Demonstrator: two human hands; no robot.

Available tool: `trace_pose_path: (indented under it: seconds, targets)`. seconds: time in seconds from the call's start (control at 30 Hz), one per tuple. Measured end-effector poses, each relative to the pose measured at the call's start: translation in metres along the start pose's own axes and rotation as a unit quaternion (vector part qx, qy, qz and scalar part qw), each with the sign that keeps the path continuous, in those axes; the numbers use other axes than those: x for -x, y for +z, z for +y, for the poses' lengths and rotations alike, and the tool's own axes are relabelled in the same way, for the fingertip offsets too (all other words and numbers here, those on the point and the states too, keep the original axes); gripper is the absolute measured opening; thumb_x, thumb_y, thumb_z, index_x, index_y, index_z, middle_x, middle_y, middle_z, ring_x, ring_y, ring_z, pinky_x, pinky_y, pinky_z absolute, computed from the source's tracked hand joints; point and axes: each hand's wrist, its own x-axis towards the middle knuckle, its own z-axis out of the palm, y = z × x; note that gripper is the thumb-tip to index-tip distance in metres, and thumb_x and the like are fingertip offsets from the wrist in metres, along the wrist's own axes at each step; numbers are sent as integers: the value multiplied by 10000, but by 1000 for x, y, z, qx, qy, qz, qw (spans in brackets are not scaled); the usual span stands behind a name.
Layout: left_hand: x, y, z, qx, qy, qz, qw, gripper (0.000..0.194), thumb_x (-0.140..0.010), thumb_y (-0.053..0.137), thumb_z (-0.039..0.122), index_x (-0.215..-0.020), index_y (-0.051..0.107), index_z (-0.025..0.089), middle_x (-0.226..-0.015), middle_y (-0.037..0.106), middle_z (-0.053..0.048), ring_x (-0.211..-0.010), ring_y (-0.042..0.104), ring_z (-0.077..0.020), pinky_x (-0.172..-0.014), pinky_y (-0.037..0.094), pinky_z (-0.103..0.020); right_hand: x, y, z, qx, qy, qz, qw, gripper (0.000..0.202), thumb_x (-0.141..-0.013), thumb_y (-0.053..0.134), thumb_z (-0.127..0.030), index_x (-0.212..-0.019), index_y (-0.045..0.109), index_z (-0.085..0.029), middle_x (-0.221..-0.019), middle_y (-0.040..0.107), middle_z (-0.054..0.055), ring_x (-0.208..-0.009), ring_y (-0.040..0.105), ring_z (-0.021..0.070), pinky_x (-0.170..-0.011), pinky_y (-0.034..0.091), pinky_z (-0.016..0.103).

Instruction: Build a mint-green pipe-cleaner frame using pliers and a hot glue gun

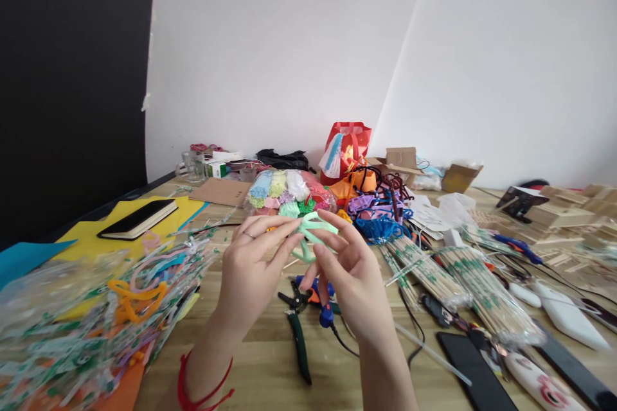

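Both hands are raised over the middle of the table. Between them is a light green looped strip [318, 226], bent into several petal-like loops. My left hand [258, 250], with a ring on one finger, pinches the strip's left end. My right hand [344, 260] grips the loops from the right, its fingers curled round them. Below the hands lie dark green-handled pliers [297, 337] and a blue glue gun [326, 313], partly hidden by my right hand.
Wrappers and pipe cleaners [137, 298] cover the left, near a black notebook [139, 218]. Bagged pompoms [284, 191] and a red bag [354, 141] stand behind. Bundled sticks [486, 289], a black phone [475, 369] and wooden pieces [563, 212] lie right.
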Motion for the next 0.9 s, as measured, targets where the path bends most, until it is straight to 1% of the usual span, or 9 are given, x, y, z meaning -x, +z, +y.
trace_pose_path:
  seconds: [0.17, 0.27, 0.4, 0.5, 0.63, 0.7, 0.77, 0.83, 0.9]
  targets:
    - [-1, 0, -1, 3, -11, -1, 1000, 175, -805, 621, 227, -967, 688, 224, -947, 687, -37, -926, 612, -187, -873, 481, -347, 0, 1, 1, -1, -1, -1, 1000, 454, -797, 636, -313, -1205, 454, -231, -1082, 606, 86, -481, 624, 87, -288, 382, 132]
    - [-2, -2, 0, 5, -23, -7, 1000, 214, -798, 626, 232, -1008, 670, 226, -994, 682, -38, -973, 602, -197, -903, 466, -356, -2, 1, 2, -14, -5, 7, 1000, 443, -785, 655, -297, -1183, 471, -233, -1070, 603, 70, -487, 621, 82, -302, 392, 136]
    - [-3, -8, 4, 12, -62, -24, 998, 252, -799, 623, 252, -1050, 646, 235, -1061, 660, -43, -1045, 573, -213, -943, 440, -370, -5, -2, 4, -64, -7, 31, 997, 345, -776, 672, -282, -1081, 523, -221, -911, 625, 9, -426, 581, 59, -289, 367, 126]
    - [-4, -13, 6, 30, -67, -35, 997, 207, -801, 621, 263, -1003, 660, 234, -1045, 650, -42, -1029, 571, -206, -946, 436, -359, -7, -4, 6, -96, -6, 57, 994, 292, -751, 701, -261, -992, 549, -197, -781, 617, -28, -370, 525, 38, -270, 328, 114]
    - [-5, -16, 7, 52, -84, -12, 995, 126, -829, 579, 275, -895, 674, 224, -982, 653, -43, -988, 580, -197, -933, 440, -353, -9, -6, 5, -130, 4, 80, 988, 295, -717, 732, -242, -952, 562, -190, -674, 592, -49, -376, 477, 34, -282, 297, 115]
    - [-6, -15, 5, 66, -112, -4, 991, 145, -837, 565, 305, -863, 673, 212, -966, 660, -49, -974, 588, -198, -909, 455, -343, -10, -7, 4, -153, 18, 64, 986, 297, -713, 735, -244, -951, 564, -194, -646, 581, -56, -372, 435, 27, -299, 284, 119]
    - [-7, -14, 4, 100, -164, -20, 981, 207, -833, 564, 360, -900, 669, 195, -997, 667, -62, -965, 602, -203, -862, 483, -325, -11, -9, 4, -175, 35, 38, 983, 297, -711, 736, -251, -950, 566, -200, -623, 565, -60, -375, 406, 26, -316, 282, 126]
    - [-8, -13, 3, 155, -230, -61, 959, 308, -832, 553, 422, -998, 651, 181, -1038, 673, -77, -934, 627, -207, -802, 512, -310, -11, -10, 4, -192, 47, 19, 980, 305, -701, 743, -259, -950, 575, -204, -599, 542, -63, -403, 424, 39, -333, 297, 130]
    - [-9, -12, 2, 209, -274, -112, 932, 377, -838, 530, 462, -1057, 638, 174, -1020, 691, -82, -885, 648, -207, -771, 528, -309, -11, -10, 5, -202, 44, 17, 978, 313, -681, 755, -264, -938, 587, -206, -597, 529, -63, -437, 454, 48, -341, 306, 126]
